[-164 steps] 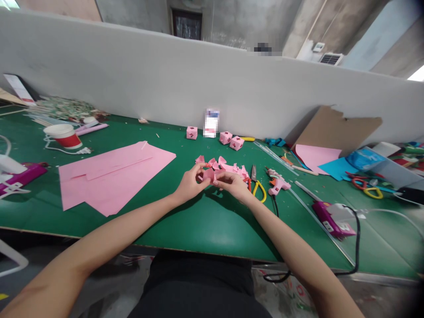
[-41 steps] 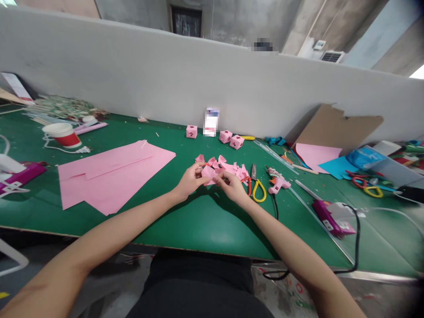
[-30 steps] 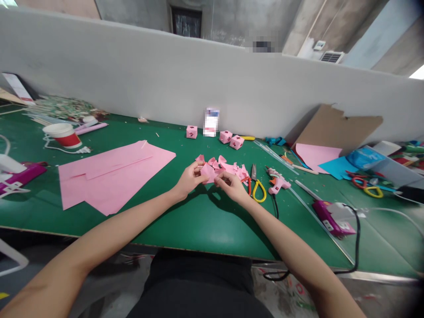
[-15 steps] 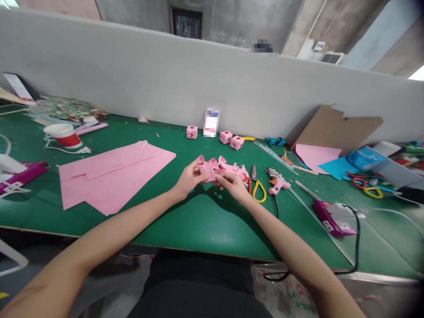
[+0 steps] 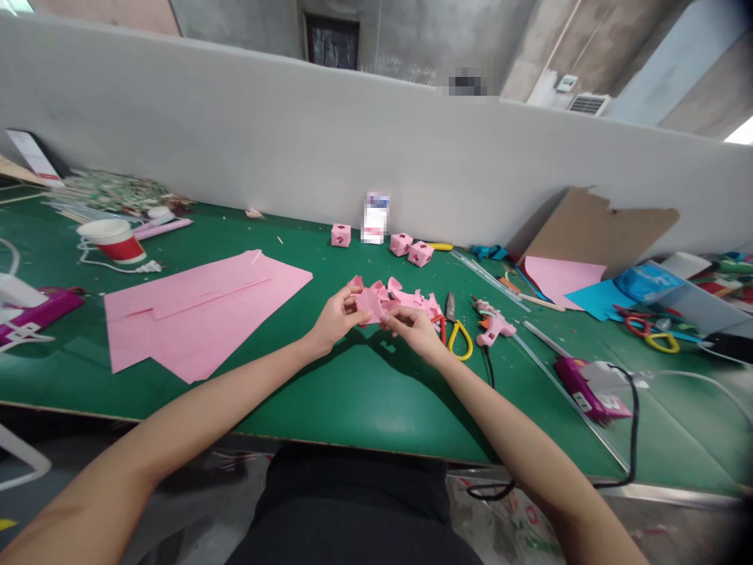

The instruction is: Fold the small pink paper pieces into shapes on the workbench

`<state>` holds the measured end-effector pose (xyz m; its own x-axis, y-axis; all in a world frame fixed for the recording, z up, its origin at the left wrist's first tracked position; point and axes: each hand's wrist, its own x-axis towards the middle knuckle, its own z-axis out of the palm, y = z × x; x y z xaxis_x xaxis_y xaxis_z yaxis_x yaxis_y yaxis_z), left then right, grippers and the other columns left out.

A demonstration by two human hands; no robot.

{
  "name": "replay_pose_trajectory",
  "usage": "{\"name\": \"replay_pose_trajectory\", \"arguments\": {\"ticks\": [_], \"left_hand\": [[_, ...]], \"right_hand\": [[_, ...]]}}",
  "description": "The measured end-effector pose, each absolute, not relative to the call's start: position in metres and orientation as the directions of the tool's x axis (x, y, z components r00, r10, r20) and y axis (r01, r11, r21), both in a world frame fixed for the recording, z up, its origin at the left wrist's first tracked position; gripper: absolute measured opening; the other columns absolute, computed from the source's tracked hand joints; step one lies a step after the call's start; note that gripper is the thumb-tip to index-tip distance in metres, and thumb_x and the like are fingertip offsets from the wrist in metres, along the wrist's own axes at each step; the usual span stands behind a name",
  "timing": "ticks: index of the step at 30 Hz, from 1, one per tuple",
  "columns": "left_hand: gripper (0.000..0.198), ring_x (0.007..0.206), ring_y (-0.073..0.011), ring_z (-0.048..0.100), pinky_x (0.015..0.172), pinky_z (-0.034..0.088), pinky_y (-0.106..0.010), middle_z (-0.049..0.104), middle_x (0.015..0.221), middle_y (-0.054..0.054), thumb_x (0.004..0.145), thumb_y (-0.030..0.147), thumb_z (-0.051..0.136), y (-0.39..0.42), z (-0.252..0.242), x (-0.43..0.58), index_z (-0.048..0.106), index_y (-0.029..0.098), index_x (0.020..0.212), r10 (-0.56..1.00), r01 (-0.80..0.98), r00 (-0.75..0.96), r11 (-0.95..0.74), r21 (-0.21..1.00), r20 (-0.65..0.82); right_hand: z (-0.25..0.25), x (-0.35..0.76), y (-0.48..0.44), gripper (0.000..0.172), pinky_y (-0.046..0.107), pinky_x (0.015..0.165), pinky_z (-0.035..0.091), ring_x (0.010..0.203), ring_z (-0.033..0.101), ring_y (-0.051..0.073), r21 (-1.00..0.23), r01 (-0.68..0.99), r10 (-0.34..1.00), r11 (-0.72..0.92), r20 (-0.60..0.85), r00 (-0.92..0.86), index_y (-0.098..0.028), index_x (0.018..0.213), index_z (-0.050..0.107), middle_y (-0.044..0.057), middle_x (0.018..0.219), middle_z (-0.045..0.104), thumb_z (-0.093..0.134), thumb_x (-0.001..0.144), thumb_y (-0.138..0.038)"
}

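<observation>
Above the green table, both hands pinch one small folded piece of pink paper (image 5: 369, 304). My left hand (image 5: 335, 318) grips its left side between thumb and fingers. On its right edge, the thumb and fingertips of my right hand (image 5: 415, 326) are closed. Loose pink paper scraps (image 5: 420, 300) lie just behind and to the right of the hands. Scissors (image 5: 459, 333) with yellow and red handles rest by my right hand, beside a pink glue gun (image 5: 495, 326). Three pink paper cubes with cut-out holes, one of them a left cube (image 5: 340, 235), stand farther back.
Large pink paper sheets (image 5: 200, 322) cover the left of the table, with a red-and-white paper cup (image 5: 113, 240) behind. A purple power strip (image 5: 588, 388) with cables lies right. Cardboard (image 5: 594, 235) leans against the grey partition (image 5: 264, 141).
The folded pink paper between my hands has tilted slightly, and the right fingertips have shifted a little. Everything else looks the same.
</observation>
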<state>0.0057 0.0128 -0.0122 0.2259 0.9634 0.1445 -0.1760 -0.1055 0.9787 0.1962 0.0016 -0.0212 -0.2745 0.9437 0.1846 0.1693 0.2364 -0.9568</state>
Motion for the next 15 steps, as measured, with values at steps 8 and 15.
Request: {"name": "replay_pose_trajectory", "arguments": {"ticks": [8,15], "left_hand": [[0.052,0.074,-0.0150,0.064,0.065,0.053,-0.025,0.067,0.086,-0.004,0.064,0.023,0.075,0.0135,-0.0128,0.0057,0.051,0.013,0.109,0.961,-0.170,0.234,-0.106,0.980,0.145],[0.051,0.072,-0.0139,0.064,0.067,0.053,-0.026,0.067,0.084,-0.003,0.067,0.028,0.076,0.0121,-0.0141,0.0061,0.050,0.014,0.109,0.957,-0.159,0.245,-0.120,0.980,0.157]], "right_hand": [[-0.0195,0.1940,0.0013,0.039,0.026,0.059,0.047,0.063,0.056,0.013,-0.953,0.185,0.949,0.241,0.190,-0.253,-0.018,0.074,0.065,0.002,0.071,0.063,0.070,0.074,-0.057],[-0.0194,0.1919,-0.0031,0.035,0.025,0.057,0.042,0.063,0.053,0.013,-0.886,0.306,0.932,0.348,0.292,-0.215,-0.018,0.073,0.062,0.000,0.072,0.060,0.065,0.080,-0.052]]}}
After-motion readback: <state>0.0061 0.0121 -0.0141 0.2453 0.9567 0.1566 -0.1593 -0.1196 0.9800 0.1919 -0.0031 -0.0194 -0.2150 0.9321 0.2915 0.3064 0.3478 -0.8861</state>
